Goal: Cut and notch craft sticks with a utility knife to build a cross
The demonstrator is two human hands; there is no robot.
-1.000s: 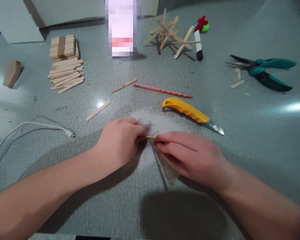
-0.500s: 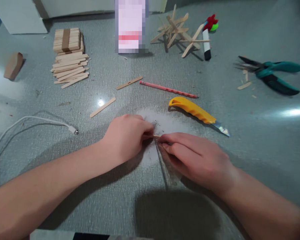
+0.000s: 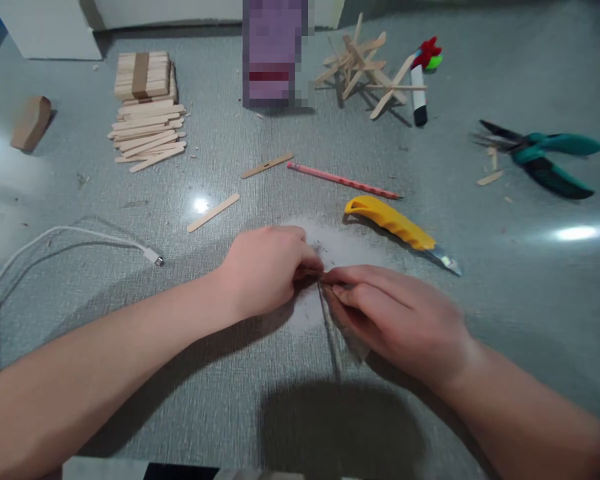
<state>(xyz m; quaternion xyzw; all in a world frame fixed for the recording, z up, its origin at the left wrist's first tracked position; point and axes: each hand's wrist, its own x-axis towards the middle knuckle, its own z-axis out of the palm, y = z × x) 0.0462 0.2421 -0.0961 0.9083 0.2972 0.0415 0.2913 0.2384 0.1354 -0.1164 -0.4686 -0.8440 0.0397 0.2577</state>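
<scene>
My left hand (image 3: 275, 270) is closed in a pinch over the dusty patch of the table. My right hand (image 3: 397, 307) is also closed, its fingertips almost touching those of the left. Between them a sliver of a wooden craft stick (image 3: 323, 274) shows; the fingers hide the rest. Beneath my right hand lies a brownish sheet (image 3: 355, 340), mostly covered, and a thin dark line runs from the fingertips toward me. A yellow-handled utility knife (image 3: 393, 222) rests just beyond my right hand. Farther off lie a pink pencil (image 3: 345, 180) and a loose craft stick (image 3: 213, 213).
Craft sticks (image 3: 147, 137) lie piled below a banded bundle (image 3: 153, 75) at the back left. Farther right are joined sticks (image 3: 355, 63), a marker (image 3: 419, 97) and green-handled pliers (image 3: 540, 150). A white cable (image 3: 80, 233) curves along the left.
My hands have come closer together, hiding most of the bit of stick that showed between them. The whole view has shifted slightly, and the pixelated object at the back looks darker.
</scene>
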